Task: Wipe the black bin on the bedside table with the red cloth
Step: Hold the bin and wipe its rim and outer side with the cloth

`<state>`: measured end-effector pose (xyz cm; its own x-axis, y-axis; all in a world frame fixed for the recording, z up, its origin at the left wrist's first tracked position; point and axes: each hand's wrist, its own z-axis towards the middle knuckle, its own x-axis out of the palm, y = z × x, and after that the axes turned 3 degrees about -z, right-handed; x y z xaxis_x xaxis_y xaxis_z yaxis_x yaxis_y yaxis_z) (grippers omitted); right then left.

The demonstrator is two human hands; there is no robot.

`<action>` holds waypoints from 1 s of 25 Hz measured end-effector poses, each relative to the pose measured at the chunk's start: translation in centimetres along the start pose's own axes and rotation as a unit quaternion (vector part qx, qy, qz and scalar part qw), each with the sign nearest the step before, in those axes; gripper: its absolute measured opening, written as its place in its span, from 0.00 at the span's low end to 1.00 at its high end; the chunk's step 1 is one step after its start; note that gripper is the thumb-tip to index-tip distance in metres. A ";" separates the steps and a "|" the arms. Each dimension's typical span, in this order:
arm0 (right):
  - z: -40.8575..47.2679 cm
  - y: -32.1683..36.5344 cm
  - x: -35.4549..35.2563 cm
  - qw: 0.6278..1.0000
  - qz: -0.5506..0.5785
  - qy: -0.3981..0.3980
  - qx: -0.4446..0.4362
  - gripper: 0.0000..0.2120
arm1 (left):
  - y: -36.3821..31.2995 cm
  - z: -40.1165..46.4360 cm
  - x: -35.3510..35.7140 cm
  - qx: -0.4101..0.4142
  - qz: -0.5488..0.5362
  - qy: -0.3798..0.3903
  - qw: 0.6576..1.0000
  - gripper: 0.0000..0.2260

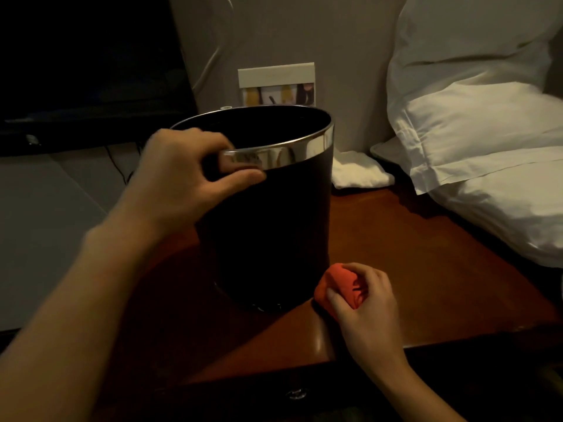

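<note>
Fingers [243, 175] pinch the black bin [271, 223] rim; right hand [362, 303] clutches red cloth [338, 284].

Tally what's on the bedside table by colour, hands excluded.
Black: 1, the bin
Red: 1, the cloth, bunched in the right hand
White: 1, a folded cloth behind the bin
Total: 3

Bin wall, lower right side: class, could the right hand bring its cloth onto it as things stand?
Probably yes. The right hand holds the cloth right beside the bin base, nothing lies between, and the left hand grips the rim.
</note>
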<state>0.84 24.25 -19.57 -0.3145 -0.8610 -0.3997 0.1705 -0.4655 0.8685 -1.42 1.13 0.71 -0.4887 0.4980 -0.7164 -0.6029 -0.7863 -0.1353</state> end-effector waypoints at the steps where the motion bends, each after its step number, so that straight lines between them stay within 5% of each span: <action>1: -0.3 0.0 0.2 1.000 0.003 -0.001 0.002 0.19 | 0.6 -0.2 -1.1 -0.006 -0.013 0.023 1.000 0.14; 9: -0.3 0.5 -0.1 0.999 -0.002 -0.034 0.036 0.22 | -4.3 2.1 3.6 -0.049 0.158 -0.060 0.984 0.20; 15: 0.7 0.1 0.1 0.997 -0.062 0.006 0.051 0.35 | -0.2 1.4 0.4 -0.010 -0.004 0.023 1.000 0.23; 25: -0.1 1.0 1.1 0.999 -0.036 0.028 0.027 0.21 | -0.3 1.3 0.9 0.004 -0.032 -0.010 0.999 0.13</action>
<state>0.74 22.85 -19.17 -0.2714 -0.8362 -0.4766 0.0973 -0.5165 0.8507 -2.49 2.23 1.01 -0.4622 0.5545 -0.6920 -0.6376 -0.7502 -0.1752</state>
